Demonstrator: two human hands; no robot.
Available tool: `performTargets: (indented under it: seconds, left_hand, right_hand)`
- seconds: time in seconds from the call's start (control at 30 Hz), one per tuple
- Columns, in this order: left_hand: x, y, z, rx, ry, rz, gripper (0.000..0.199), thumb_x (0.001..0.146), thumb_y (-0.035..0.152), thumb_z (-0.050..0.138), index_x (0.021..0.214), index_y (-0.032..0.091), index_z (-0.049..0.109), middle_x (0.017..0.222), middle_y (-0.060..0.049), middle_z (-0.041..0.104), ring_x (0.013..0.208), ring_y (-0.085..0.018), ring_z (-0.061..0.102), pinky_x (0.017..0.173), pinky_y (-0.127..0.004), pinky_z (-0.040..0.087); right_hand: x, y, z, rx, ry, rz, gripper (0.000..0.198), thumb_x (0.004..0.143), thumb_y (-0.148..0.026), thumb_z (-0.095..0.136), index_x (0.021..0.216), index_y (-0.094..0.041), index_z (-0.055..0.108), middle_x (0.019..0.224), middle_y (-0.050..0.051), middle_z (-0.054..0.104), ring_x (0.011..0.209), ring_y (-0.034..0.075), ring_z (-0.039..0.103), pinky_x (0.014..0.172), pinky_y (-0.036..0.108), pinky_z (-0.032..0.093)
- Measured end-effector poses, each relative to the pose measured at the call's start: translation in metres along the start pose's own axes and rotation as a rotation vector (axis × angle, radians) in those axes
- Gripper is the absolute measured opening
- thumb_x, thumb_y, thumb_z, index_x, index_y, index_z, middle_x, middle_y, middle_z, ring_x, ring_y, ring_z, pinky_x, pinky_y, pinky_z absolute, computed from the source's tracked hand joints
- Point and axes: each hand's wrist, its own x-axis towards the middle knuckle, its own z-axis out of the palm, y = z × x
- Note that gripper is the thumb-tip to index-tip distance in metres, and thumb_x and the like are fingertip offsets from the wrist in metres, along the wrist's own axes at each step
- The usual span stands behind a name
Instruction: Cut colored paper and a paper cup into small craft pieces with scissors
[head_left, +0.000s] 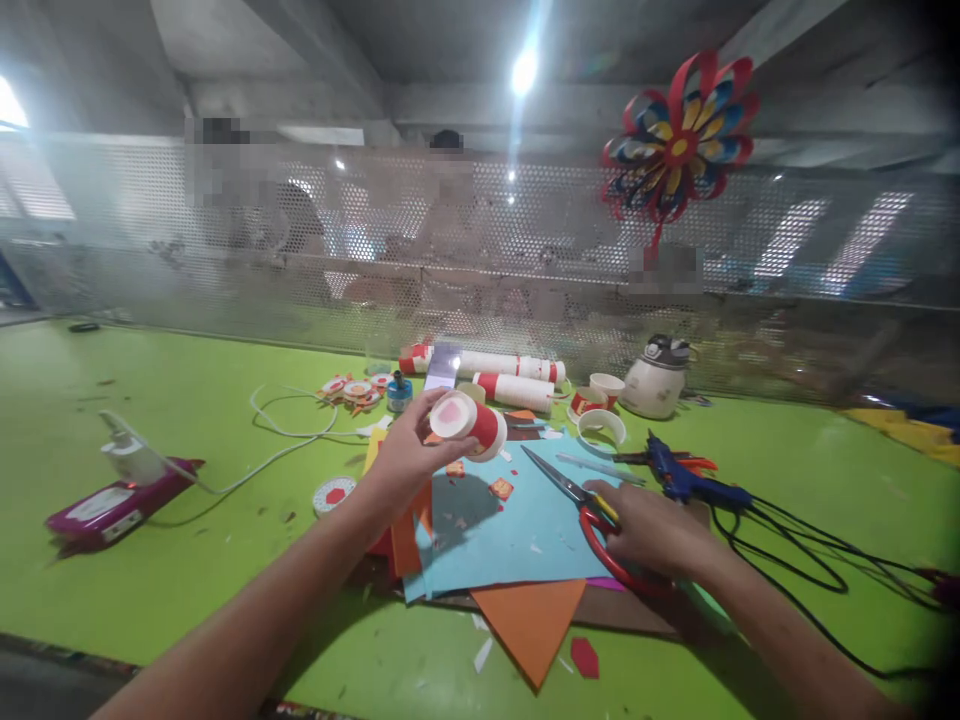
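My left hand (pixel 412 440) grips a red and white paper cup (pixel 491 428), tilted with its pale base toward me; a pinkish round patch shows on that base. On the right, my right hand (pixel 645 525) is closed at the red handles of a pair of scissors (pixel 559 478), whose blades point away to the left over the blue paper (pixel 487 540). Beside the scissors, a slim yellow piece (pixel 602 504) shows under my fingers; its kind is unclear. Small red and orange paper cutouts (pixel 501 489) and white scraps lie on the blue sheet.
A blue glue gun (pixel 686 480) with black cable lies right. Behind are stacked paper cups (pixel 514 391), a cut cup ring (pixel 601 430), a kettle (pixel 656 380), a blue bottle (pixel 400 393) and a phone (pixel 442 368). Left, a purple power strip (pixel 124 505) trails a white cable. A mesh screen (pixel 480 240) stands behind.
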Motion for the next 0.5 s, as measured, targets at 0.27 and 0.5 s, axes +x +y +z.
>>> performTargets:
  seconds: [0.27, 0.5]
  left_hand:
    - [-0.005, -0.001, 0.002, -0.034, -0.005, 0.041, 0.062, 0.063, 0.020, 0.078, 0.118, 0.023, 0.051, 0.119, -0.008, 0.058, 0.110, -0.024, 0.055, 0.091, -0.036, 0.046]
    - [0.000, 0.001, -0.013, -0.364, -0.023, -0.120, 0.036, 0.081, 0.044, 0.061, 0.107, 0.018, 0.059, 0.101, -0.007, 0.063, 0.086, -0.018, 0.059, 0.077, -0.032, 0.051]
  right_hand:
    - [0.007, 0.011, 0.010, 0.192, 0.048, 0.019, 0.027, 0.092, -0.029, 0.056, 0.117, -0.019, 0.056, 0.116, 0.007, 0.061, 0.094, 0.020, 0.063, 0.079, 0.040, 0.053]
    - [0.008, 0.019, 0.001, 0.391, 0.183, -0.022, 0.026, 0.090, -0.035, 0.055, 0.108, -0.017, 0.058, 0.087, 0.002, 0.066, 0.067, 0.015, 0.063, 0.064, 0.032, 0.052]
